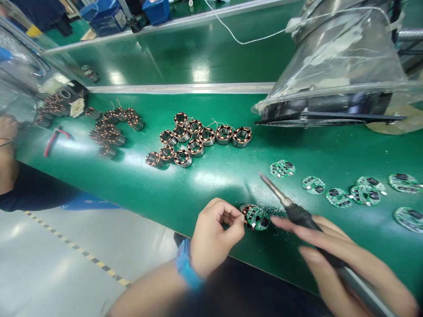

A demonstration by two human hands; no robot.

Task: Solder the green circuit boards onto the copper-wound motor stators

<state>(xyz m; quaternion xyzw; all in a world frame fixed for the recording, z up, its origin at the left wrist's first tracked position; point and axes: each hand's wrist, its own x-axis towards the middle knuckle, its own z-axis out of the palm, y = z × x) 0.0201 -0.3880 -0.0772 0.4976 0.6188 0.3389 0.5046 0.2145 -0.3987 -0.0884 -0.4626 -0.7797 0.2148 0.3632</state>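
Note:
A round green circuit board (258, 219) lies tilted over a copper-wound motor stator (245, 208) near the bench's front edge. At their left side my left hand (214, 231) pinches thumb and forefinger together; whatever is between the fingertips is too small to make out. My right hand (343, 251) is wrapped around a soldering iron (302, 216), its metal tip pointing up and left, above the bench and apart from the board. One finger of that hand reaches to the board's right edge. Small bright scraps (276, 210) are scattered beside the board.
Several circuit boards (339, 197) lie to the right. Several stators (207, 136) stand mid-bench, with more at left (109, 132) near red-handled pliers (54, 140). A plastic-wrapped fan duct (333, 79) overhangs the back right. Another person's arm (6, 154) is at far left.

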